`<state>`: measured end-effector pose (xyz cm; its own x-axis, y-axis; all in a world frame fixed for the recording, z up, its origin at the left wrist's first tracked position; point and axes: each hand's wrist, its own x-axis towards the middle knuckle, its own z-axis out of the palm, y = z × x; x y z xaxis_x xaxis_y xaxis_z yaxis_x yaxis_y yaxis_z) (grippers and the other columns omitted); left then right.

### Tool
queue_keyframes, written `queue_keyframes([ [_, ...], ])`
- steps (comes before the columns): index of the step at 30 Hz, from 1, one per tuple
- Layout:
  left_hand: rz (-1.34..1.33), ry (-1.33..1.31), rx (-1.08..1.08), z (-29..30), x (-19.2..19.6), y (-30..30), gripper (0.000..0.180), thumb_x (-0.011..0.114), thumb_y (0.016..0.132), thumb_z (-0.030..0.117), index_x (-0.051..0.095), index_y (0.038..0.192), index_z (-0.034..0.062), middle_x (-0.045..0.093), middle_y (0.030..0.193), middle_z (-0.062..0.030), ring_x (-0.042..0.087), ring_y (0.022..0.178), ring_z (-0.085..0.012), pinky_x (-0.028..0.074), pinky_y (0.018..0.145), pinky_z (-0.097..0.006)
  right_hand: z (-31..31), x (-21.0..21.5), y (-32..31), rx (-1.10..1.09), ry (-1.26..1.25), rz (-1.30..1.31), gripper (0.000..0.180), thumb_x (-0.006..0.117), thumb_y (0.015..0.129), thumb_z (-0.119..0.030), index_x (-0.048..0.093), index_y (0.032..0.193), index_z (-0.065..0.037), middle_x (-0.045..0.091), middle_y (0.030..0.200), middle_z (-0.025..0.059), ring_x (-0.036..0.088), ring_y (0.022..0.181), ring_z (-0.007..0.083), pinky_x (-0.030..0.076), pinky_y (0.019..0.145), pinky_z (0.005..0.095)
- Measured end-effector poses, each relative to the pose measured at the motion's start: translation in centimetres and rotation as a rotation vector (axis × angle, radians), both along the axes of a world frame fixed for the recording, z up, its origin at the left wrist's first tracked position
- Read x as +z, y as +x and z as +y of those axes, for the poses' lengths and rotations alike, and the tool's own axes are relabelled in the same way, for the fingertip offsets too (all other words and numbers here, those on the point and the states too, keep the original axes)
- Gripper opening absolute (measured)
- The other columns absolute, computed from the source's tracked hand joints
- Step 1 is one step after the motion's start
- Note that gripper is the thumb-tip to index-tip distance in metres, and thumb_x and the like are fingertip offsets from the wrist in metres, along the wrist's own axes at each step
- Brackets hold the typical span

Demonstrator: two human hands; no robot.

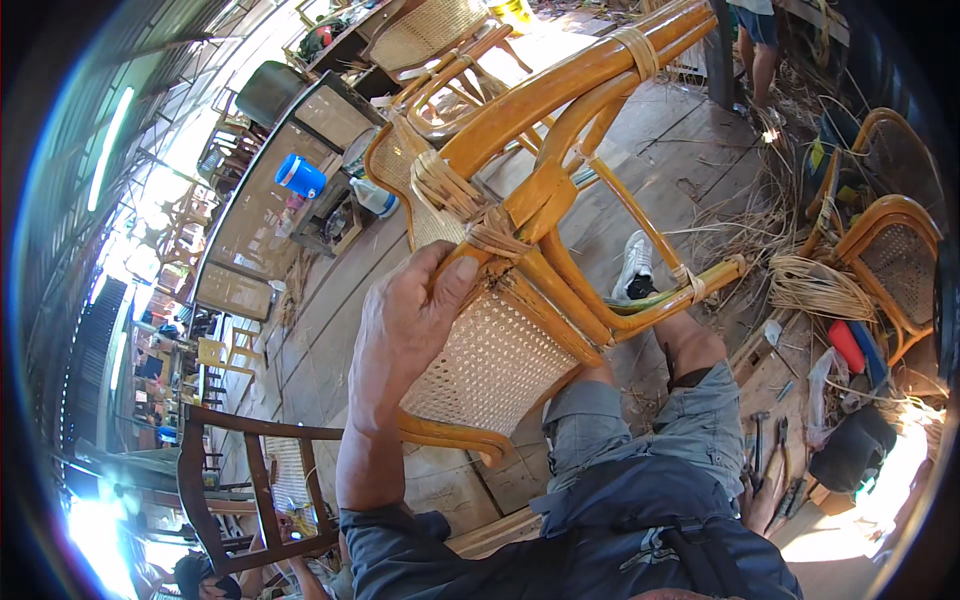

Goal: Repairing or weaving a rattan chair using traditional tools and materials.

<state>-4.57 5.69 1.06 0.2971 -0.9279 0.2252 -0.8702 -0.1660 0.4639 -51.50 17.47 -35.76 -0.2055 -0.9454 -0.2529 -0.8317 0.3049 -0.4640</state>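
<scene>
My left hand (405, 315) is closed round a joint of a varnished rattan chair (560, 205), its thumb on top beside the cane bindings. The chair lies tipped over across my lap. Its woven cane panel (500, 350) is below my fingers. Pale cane strips (445, 185) wrap the nearby joint, and dark marks show on the wood beside my thumb. Another cane binding (635, 52) circles the upper rail. My right hand cannot be made out.
Hand tools (770, 445) lie at my right, near a dark cap (853, 450) and a coil of cane (820, 287). More rattan chairs (890, 250) stand at the right. A dark wooden chair frame (262, 490) is at lower left, near another person. A blue jug (300, 177) sits farther off.
</scene>
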Motion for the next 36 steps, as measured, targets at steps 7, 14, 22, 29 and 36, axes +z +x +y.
queue_keyframes([
  [7,-0.21,0.083,0.107,0.5,0.8,0.1,0.047,0.05,0.087,0.045,0.059,0.104,0.0015,0.062,0.075,-0.0203,0.062,0.075,-0.0333,0.046,0.067,-0.037,-2.7,-2.5,-4.2,-0.128,0.105,-0.007,0.038,0.053,0.086,-0.026,0.051,0.107,0.005,0.055,0.102,0.026,0.052,0.096,0.0409,0.041,0.082,0.0431],
  [14,-0.034,-0.219,0.605,9.3,-3.8,5.2,0.038,0.045,0.09,0.029,0.056,0.113,0.0003,0.061,0.102,-0.0191,0.059,0.096,-0.0291,0.043,0.084,-0.034,-26.9,16.0,7.4,0.21,-0.95,-0.512,0.022,0.043,0.092,-0.008,0.052,0.11,0.002,0.056,0.109,0.0123,0.054,0.101,0.0205,0.04,0.087,0.0288],
  [22,-0.25,-0.452,0.489,8.8,-2.4,3.1,0.041,0.04,0.09,0.02,0.044,0.125,-0.0014,0.047,0.124,-0.0214,0.043,0.117,-0.033,0.033,0.098,-0.038,-26.8,36.6,31.3,1.121,-1.451,-0.287,0.04,0.058,0.082,-0.025,0.051,0.119,-0.01,0.047,0.12,0.0091,0.036,0.12,0.0263,0.029,0.099,0.0407],
  [29,0.154,-0.547,0.682,13.8,-10.9,9.2,0.051,0.031,0.094,0.033,0.046,0.12,-0.0077,0.05,0.12,-0.0219,0.048,0.11,-0.0309,0.035,0.095,-0.037,-26.4,34.6,36.6,1.191,-1.442,-0.27,0.041,0.057,0.079,-0.04,0.054,0.113,-0.016,0.043,0.124,0.009,0.035,0.117,0.0278,0.026,0.099,0.0449],
  [36,0.691,-0.987,0.95,14.5,-17.0,9.6,0.066,0.026,0.091,0.056,0.039,0.13,0.0037,0.044,0.126,-0.0122,0.044,0.115,-0.0209,0.033,0.099,-0.036,-43.3,40.0,30.1,1.238,-1.329,0.153,0.066,0.027,0.087,-0.062,0.058,0.116,-0.011,0.057,0.113,0.0203,0.052,0.109,0.0325,0.038,0.095,0.0371],
])
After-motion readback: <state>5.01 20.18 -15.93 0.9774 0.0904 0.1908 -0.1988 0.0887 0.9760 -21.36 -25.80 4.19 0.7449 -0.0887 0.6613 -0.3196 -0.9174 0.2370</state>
